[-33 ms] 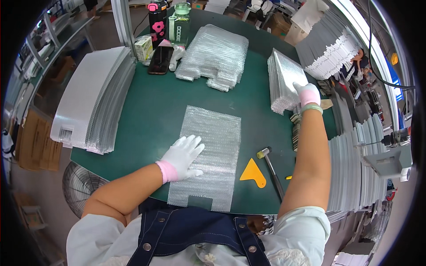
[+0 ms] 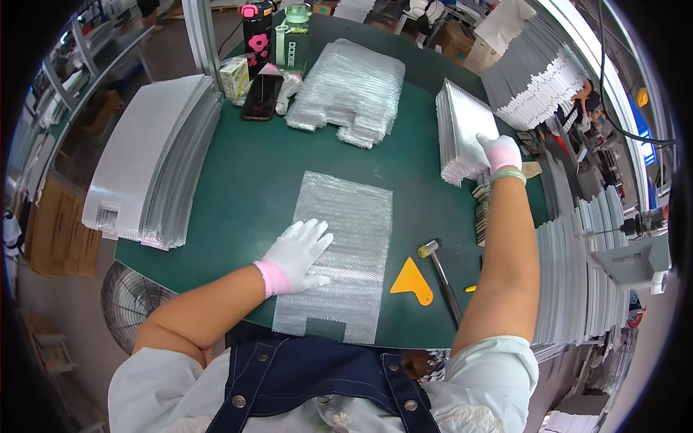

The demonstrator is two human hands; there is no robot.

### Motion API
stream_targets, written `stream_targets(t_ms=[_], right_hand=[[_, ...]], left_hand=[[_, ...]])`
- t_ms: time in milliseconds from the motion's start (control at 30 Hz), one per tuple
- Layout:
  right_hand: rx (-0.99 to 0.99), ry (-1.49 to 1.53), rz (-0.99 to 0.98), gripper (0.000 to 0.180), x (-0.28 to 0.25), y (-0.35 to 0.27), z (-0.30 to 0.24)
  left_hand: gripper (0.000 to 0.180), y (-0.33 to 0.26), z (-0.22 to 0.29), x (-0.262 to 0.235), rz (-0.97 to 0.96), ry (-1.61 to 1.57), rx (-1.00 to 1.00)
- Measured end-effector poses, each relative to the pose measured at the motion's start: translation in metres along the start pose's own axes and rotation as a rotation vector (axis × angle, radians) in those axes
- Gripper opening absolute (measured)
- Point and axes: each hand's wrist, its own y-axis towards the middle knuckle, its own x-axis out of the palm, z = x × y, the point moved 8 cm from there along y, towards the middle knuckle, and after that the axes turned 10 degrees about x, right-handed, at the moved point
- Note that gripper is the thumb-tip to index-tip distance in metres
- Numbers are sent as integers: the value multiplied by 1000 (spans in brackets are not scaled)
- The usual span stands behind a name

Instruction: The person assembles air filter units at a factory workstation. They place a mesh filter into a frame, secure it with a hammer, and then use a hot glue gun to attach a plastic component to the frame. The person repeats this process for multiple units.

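The person stands at the near edge of a green table point(image 2: 238, 180), both hands in white gloves with pink cuffs. The left hand point(image 2: 297, 254) lies flat, fingers spread wide, on a bubble-wrap sheet point(image 2: 345, 238) that lies stretched out from the near edge toward the middle of the table; the hand presses its left half and grips nothing. The right hand point(image 2: 498, 151) is stretched out to the right edge, where it rests on top of a stack of silvery bubble pouches point(image 2: 458, 126), fingers curled over the topmost pieces; whether it has actually pinched one I cannot tell.

Just right of the sheet, near the front edge, lies an orange triangular scraper point(image 2: 411, 281), and beside that a small mallet point(image 2: 440, 278) with its handle pointing toward the person. Toward the far edge sits a loose heap of clear bubble bags point(image 2: 350, 90). At the far left corner stand a black bottle point(image 2: 258, 29) and a green-tinted bottle point(image 2: 292, 40), with a dark phone point(image 2: 261, 97) lying in front of them. Along the left edge a long fanned stack of silver sheets point(image 2: 148, 162) overhangs the table.
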Motion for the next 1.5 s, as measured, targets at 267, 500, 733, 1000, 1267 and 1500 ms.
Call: stream_targets(t_ms=[267,500,733,1000,1267,1500], right_hand=[[-73,-249,9,72,50,14,-11],[-200,-49,51,69,35,34,-13],[-118,57,102,66,6,28,6],[-217,-183,138,50,3,4,-5],[-262,-262,179,38,14,5,-5],[-329,-587,165,34,-3,-29,-19]], left_hand=[[84,2,0,3,-15,56,-14],[84,3,-2,4,-163,29,-37],[97,20,1,-11,-488,26,-23],[96,30,7,-4,-599,182,-150],[95,29,7,-1,-565,197,-141],[96,29,8,-2,-571,194,-152]])
